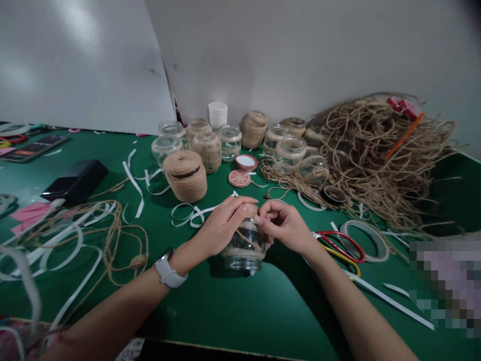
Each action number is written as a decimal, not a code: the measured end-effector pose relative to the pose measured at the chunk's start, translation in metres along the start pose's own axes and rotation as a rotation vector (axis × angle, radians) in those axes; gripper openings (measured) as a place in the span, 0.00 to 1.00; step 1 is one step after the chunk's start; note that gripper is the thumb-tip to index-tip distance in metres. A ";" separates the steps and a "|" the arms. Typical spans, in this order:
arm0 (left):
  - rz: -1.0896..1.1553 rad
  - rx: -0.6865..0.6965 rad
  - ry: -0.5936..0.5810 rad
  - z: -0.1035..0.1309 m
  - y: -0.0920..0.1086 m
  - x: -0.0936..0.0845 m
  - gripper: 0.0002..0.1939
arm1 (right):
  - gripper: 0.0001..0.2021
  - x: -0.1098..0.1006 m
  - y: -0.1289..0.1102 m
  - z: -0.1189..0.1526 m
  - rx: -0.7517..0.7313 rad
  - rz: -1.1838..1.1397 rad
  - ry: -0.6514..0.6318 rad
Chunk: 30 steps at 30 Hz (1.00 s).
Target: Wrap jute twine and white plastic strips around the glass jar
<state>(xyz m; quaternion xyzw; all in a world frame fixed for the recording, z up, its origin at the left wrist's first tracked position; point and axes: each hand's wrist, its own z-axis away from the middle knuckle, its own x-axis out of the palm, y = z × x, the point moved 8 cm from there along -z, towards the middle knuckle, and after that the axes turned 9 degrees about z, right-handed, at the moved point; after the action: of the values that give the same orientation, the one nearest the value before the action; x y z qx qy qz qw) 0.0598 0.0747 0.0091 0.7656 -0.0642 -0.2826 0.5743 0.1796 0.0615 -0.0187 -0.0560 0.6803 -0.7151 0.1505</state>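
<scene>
A glass jar [246,260], partly covered in jute, stands in front of me with its threaded mouth toward the table. My left hand [225,224] is closed over its upper left side, steadying it. On the other side, the fingers of my right hand [283,224] are pinched against the jute twine [251,210] at the jar's upper end. A loose strand slants across the bare glass below. The exact spot under my right fingertips is partly hidden.
Behind are a twine-wrapped lidded jar [186,181], several glass jars [290,153], jar lids [239,178] and paper cups [218,114]. A twine heap [379,160], tape roll [366,240] and scissors [345,245] lie right; white strips [75,250] and a black box [75,180] left.
</scene>
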 end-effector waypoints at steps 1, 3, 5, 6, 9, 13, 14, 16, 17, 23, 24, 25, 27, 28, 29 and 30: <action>0.001 0.000 0.002 0.000 0.000 0.000 0.18 | 0.20 0.000 0.000 0.000 -0.002 0.005 0.000; -0.001 0.003 0.005 0.000 0.000 -0.001 0.18 | 0.20 0.000 0.000 0.001 -0.010 0.025 -0.005; -0.005 0.006 0.007 0.000 0.000 -0.001 0.18 | 0.20 0.000 -0.001 0.001 -0.019 0.040 -0.009; -0.007 0.007 0.006 0.000 0.000 -0.001 0.17 | 0.20 -0.001 -0.001 0.001 -0.023 0.042 -0.010; -0.011 0.005 0.001 0.000 0.000 0.000 0.17 | 0.20 -0.001 -0.001 0.001 -0.033 0.043 -0.008; -0.006 0.008 0.006 0.000 0.000 -0.001 0.17 | 0.20 0.000 0.000 0.000 -0.032 0.042 -0.012; -0.004 0.007 0.007 0.000 0.000 -0.001 0.17 | 0.20 0.000 0.000 0.000 -0.030 0.038 -0.014; -0.001 0.006 0.003 0.000 0.001 -0.001 0.17 | 0.20 0.000 0.000 0.000 -0.029 0.026 -0.016; 0.000 0.007 0.001 0.000 0.001 -0.001 0.17 | 0.20 0.000 0.000 0.000 -0.028 0.021 -0.015; 0.000 0.004 -0.002 0.000 0.000 -0.001 0.17 | 0.20 0.000 0.000 0.000 -0.034 0.006 -0.023; -0.001 0.003 -0.002 0.000 0.000 -0.001 0.17 | 0.20 0.000 0.000 0.000 -0.037 0.005 -0.025; 0.000 0.002 -0.001 0.000 0.000 -0.001 0.17 | 0.20 0.000 0.000 0.000 -0.037 0.004 -0.026; 0.002 0.000 -0.003 0.000 0.000 -0.001 0.17 | 0.20 0.000 0.000 0.000 -0.033 0.004 -0.024; 0.004 -0.001 -0.004 0.000 0.000 -0.001 0.17 | 0.21 0.000 0.000 0.000 -0.030 0.004 -0.022; 0.006 -0.003 -0.004 0.000 0.000 -0.001 0.17 | 0.21 0.000 0.000 0.000 -0.029 0.004 -0.021; 0.008 -0.004 -0.003 0.000 0.000 -0.001 0.17 | 0.21 0.000 0.000 0.000 -0.029 0.005 -0.020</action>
<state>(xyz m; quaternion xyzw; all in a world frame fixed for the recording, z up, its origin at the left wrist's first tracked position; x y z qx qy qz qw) 0.0591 0.0749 0.0092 0.7637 -0.0677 -0.2818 0.5769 0.1796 0.0613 -0.0184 -0.0638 0.6890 -0.7044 0.1583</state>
